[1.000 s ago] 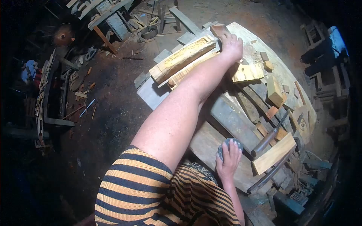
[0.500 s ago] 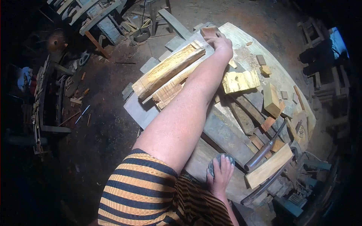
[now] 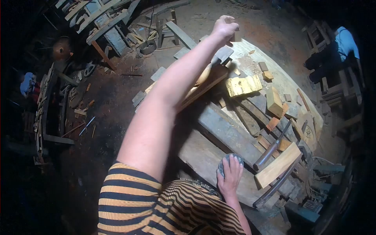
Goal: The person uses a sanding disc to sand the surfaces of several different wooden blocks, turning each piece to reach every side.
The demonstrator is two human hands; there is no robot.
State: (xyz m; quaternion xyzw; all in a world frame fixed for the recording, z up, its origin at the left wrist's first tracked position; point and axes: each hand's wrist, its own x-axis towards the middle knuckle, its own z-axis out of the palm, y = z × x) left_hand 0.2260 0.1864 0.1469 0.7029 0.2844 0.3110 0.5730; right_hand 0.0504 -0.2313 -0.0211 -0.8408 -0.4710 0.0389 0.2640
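My left hand [image 3: 226, 28] is raised at the far end of the bench [image 3: 205, 156], its fingers curled in. A bit of brown shows just below it, and I cannot make out what it grips. Beneath my left forearm lies a long brown wooden piece [image 3: 205, 87], partly hidden by the arm. My right hand [image 3: 231, 176] rests on the near part of the bench, its fingers bent over a round grey disc [image 3: 221, 166]. Right of that hand are a dark-handled tool [image 3: 268, 154] and a pale wooden block [image 3: 279, 164].
A rough yellow wood chunk [image 3: 243, 85], an upright block [image 3: 274, 102] and several offcuts lie on the bench's right side. A person [image 3: 346, 43] in a light blue top is at the far right; another person [image 3: 27, 84] is at the left. Scrap wood [image 3: 137, 37] lies beyond.
My left hand has risen and moved away from the bench's far end, where it was on a brown block. The brown side of a long piece now shows under my arm. My right hand stays on the disc.
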